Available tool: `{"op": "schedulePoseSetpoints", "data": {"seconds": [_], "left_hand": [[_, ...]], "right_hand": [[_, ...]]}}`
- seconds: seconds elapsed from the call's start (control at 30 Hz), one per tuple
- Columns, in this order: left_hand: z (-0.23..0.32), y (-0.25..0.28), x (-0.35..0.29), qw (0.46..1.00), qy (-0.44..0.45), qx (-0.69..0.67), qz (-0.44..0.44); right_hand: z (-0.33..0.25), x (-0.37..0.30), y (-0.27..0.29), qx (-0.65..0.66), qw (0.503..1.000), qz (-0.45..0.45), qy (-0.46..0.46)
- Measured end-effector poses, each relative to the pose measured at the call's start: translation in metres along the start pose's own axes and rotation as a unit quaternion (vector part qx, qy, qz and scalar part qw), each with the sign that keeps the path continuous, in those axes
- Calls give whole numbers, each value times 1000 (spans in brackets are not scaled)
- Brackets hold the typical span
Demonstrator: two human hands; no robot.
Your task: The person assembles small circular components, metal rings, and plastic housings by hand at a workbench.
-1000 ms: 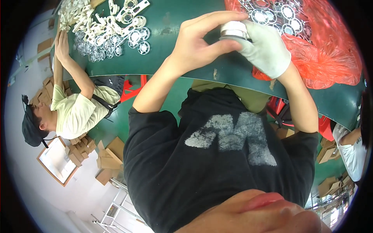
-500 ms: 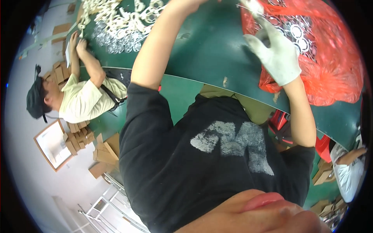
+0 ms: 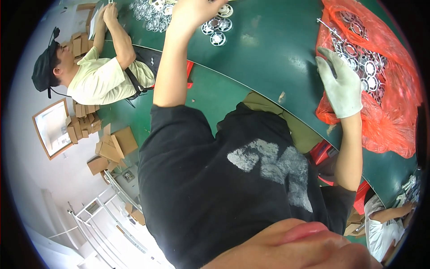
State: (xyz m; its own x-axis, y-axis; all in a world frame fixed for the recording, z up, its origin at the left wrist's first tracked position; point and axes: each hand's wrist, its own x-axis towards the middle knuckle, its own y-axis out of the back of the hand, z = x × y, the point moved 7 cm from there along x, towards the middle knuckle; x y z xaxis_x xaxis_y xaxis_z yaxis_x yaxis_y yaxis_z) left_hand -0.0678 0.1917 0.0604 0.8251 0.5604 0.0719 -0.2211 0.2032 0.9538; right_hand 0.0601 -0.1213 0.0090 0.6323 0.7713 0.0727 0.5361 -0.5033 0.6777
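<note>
My bare left hand point(image 3: 193, 12) reaches over the table at the top edge, where its fingers are mostly cut off; what they hold, if anything, is hidden. Beside it lie several silver spoked rings point(image 3: 218, 38) and a pile of shiny rings point(image 3: 152, 17) with cream-coloured pieces. My right hand point(image 3: 340, 85), in a pale work glove, is at the near left side of an open red plastic bag point(image 3: 394, 130). Its thumb and fingers are apart, with nothing visible between them. Inside the bag are many silver rings point(image 3: 370, 68). A thin metal rod point(image 3: 328, 28) sticks out beyond my right fingertips.
The green table point(image 3: 268, 58) runs across under both hands. A co-worker point(image 3: 96, 80) in a pale shirt handles something at its left end; another person point(image 3: 380, 219) is at the lower right. Cardboard boxes point(image 3: 112, 145) and a white metal frame point(image 3: 103, 210) stand at the left.
The view has shifted. My left hand has moved left, toward the ring pile, and loose rings now show beside it. My right thumb and fingers have drawn back from the bag's far side.
</note>
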Motion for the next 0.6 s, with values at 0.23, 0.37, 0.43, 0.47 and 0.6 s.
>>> {"op": "schedulePoseSetpoints", "data": {"seconds": [0.23, 0.37, 0.43, 0.47, 0.6], "left_hand": [[3, -20, -49, 990, -45, 1, 135], [14, -27, -30, 993, 21, 45, 109], [10, -30, -22, 993, 32, 23, 115], [9, -33, -16, 992, 32, 22, 116], [13, -30, -9, 988, 41, -15, 149]], "right_hand": [[-6, 1, -4, -40, 999, -34, 3], [2, 0, -6, -8, 1000, -25, 14], [2, 1, -5, -1, 1000, -26, 13], [1, 1, -5, -11, 999, -28, 16], [-1, -2, -5, 9, 999, -29, 9]]}}
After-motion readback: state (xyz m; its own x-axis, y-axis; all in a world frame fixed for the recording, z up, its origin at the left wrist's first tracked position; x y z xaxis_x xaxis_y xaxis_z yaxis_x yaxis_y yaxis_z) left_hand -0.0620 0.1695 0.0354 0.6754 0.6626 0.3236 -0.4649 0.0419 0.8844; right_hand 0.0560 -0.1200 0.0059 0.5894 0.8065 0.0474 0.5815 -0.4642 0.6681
